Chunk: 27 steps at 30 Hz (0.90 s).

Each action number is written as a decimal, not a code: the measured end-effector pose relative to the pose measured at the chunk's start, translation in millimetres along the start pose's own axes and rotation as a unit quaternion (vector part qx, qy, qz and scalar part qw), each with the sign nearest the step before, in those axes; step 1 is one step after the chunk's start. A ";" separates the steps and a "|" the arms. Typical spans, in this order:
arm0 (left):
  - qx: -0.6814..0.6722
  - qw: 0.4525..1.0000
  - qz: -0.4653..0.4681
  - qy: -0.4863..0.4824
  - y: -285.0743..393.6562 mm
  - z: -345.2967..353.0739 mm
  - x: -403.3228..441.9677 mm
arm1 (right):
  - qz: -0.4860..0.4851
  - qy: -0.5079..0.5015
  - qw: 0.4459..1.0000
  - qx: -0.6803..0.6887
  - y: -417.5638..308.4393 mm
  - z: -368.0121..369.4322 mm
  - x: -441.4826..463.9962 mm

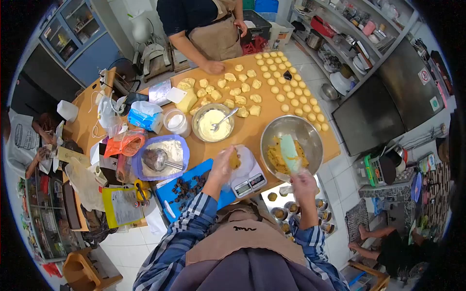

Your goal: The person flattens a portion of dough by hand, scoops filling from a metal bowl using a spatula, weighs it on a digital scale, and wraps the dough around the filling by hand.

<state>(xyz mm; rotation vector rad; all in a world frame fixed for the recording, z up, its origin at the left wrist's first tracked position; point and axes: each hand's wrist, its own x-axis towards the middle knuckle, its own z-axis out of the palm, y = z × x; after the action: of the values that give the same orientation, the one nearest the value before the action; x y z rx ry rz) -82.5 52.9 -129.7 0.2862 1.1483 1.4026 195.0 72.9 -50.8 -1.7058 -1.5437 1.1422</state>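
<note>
Table (250,133): is stretching across the middle, carrying most of the goods.
Co-worker (213,31): is standing at the far edge, one hand (212,67) resting on the tabletop.
Tray (282,202): is lying on the near side, partly hidden by the right arm, bearing small metal cups (322,203).
Steel bowl (313,133): is sitting at the table's near right, holding orange-yellow filling (277,155).
Board (227,198): blue, is lying left of the scale, dark chunks (191,189) scattering over it.
Tub (186,157): is holding flour, a metal scoop (155,159) resting in it.
Cream bowl (198,127): is standing beyond the scale, a spoon (228,116) leaning inside.
Scale (252,174): is standing between board and steel bowl, display facing the wearer.
Right hand (303,184): is closing round the spatula's near end.
Left hand (223,167): is gripping a lump over the scale, fingers curling.
Spatula (290,148): pale green, is reaching into the steel bowl, touching the filling.
Dough pieces (230,77): are lying in loose rows mid-table.
Lump (235,159): orange-brown, is showing at the left fingertips; contact with the scale, cannot tell.
Dough balls (294,103): are lining the right edge.
</note>
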 end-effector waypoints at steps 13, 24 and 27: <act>0.213 0.976 0.015 -0.033 36.1 8.9 -32.2 | 0.006 0.056 0.993 -0.102 19.3 -17.4 4.5; -0.142 0.985 0.100 -0.002 80.6 -44.3 -95.6 | -0.174 -0.013 0.915 -0.364 36.0 -26.6 67.2; -0.111 0.990 0.082 0.030 67.1 -48.4 -103.0 | -0.234 0.015 0.928 -0.290 36.5 -22.7 62.3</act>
<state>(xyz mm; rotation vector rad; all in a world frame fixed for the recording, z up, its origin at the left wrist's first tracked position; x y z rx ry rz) -136.5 -42.1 -55.4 0.1849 1.0241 1.6788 231.0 130.3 -84.6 -1.5326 -2.2627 0.4312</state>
